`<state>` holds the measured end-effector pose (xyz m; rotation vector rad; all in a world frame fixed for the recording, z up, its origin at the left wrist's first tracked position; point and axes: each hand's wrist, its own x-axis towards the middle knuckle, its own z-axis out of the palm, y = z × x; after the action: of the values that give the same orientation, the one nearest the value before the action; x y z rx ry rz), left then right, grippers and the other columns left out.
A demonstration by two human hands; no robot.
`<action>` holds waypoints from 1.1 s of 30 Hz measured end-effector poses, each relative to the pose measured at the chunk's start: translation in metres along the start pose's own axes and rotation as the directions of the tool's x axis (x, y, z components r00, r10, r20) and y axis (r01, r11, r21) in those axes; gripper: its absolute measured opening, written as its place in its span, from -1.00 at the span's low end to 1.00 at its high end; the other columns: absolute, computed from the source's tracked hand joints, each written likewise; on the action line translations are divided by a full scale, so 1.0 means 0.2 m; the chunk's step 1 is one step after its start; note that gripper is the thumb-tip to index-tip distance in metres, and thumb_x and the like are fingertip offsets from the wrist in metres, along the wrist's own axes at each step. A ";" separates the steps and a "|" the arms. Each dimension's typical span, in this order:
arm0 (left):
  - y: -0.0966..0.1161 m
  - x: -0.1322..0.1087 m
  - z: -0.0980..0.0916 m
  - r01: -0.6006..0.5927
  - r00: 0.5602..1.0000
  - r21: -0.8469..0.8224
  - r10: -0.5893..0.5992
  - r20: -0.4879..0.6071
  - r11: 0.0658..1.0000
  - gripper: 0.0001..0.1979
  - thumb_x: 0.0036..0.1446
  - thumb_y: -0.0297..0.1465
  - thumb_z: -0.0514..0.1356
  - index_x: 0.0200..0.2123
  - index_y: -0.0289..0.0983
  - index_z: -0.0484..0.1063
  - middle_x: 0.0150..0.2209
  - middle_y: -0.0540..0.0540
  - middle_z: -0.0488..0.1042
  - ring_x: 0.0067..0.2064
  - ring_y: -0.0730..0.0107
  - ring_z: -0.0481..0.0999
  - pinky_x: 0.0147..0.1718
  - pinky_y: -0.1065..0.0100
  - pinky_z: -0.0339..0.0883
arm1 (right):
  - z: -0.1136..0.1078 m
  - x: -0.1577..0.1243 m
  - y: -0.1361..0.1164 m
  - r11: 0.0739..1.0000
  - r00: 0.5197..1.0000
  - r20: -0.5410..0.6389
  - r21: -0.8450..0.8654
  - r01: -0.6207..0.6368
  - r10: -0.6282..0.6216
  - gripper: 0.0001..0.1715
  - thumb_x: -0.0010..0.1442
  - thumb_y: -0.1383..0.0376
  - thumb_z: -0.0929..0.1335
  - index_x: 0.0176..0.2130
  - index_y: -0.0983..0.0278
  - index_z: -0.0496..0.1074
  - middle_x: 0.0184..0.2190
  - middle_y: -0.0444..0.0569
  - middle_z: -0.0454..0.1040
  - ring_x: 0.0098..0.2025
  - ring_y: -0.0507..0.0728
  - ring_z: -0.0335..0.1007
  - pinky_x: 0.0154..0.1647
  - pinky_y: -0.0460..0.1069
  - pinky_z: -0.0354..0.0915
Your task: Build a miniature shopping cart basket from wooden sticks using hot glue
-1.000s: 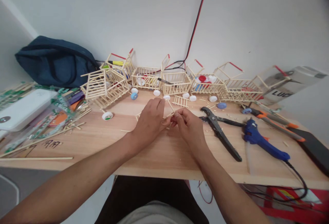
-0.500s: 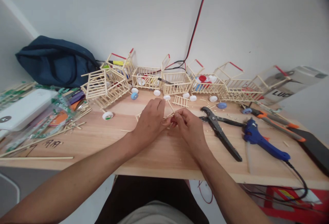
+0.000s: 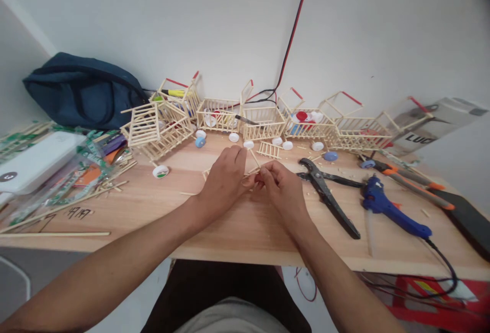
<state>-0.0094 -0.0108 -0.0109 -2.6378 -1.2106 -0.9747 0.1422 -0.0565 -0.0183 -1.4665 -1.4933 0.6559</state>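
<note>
My left hand and my right hand meet over the middle of the wooden table. Between their pinched fingers is a small frame of thin wooden sticks, one stick slanting up past the fingertips. Most of the frame is hidden by the left hand, and part of it shows at that hand's left side. Right behind the hands lies a small ladder-like stick panel. Black pliers rest to the right of my right hand.
Several small stick carts with bottle-cap wheels line the wall. A blue glue gun and orange-handled pliers lie at right. On the left are a blue bag, a white box-like device and loose sticks.
</note>
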 end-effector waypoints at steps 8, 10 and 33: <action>0.00 -0.01 0.00 -0.007 1.000 -0.003 0.007 -0.004 1.000 -0.78 0.08 -0.43 0.20 -0.19 -0.32 0.27 -0.20 -0.22 0.40 -0.14 0.11 0.39 -0.17 0.13 0.39 | 0.00 0.00 -0.01 1.000 1.000 0.004 -0.007 -0.006 0.006 -0.77 0.29 0.23 0.23 -0.35 0.24 0.38 -0.51 -0.12 0.53 -0.45 0.06 0.47 -0.33 -0.07 0.28; 0.00 0.00 0.00 -0.013 1.000 0.006 0.014 -0.004 1.000 -0.77 0.07 -0.43 0.20 -0.19 -0.34 0.28 -0.20 -0.23 0.40 -0.14 0.10 0.39 -0.16 0.13 0.39 | 0.00 0.00 -0.01 1.000 1.000 0.005 -0.008 -0.002 0.002 -0.77 0.29 0.23 0.23 -0.35 0.24 0.38 -0.51 -0.12 0.53 -0.45 0.06 0.47 -0.33 -0.07 0.28; 0.00 -0.01 -0.01 -0.139 0.958 0.149 0.171 -0.228 0.979 -0.54 0.17 -0.38 0.14 0.10 -0.48 0.21 -0.02 -0.42 0.42 0.04 0.02 0.42 0.02 0.06 0.36 | 0.00 -0.02 -0.04 0.990 0.997 -0.040 0.115 0.075 -0.071 -0.74 0.32 0.16 0.22 -0.33 0.22 0.35 -0.48 -0.12 0.50 -0.42 0.05 0.45 -0.30 -0.08 0.30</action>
<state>-0.0114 -0.0134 -0.0097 -2.3880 -0.9628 -1.1062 0.1375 -0.0604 -0.0130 -1.3222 -1.4494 0.6582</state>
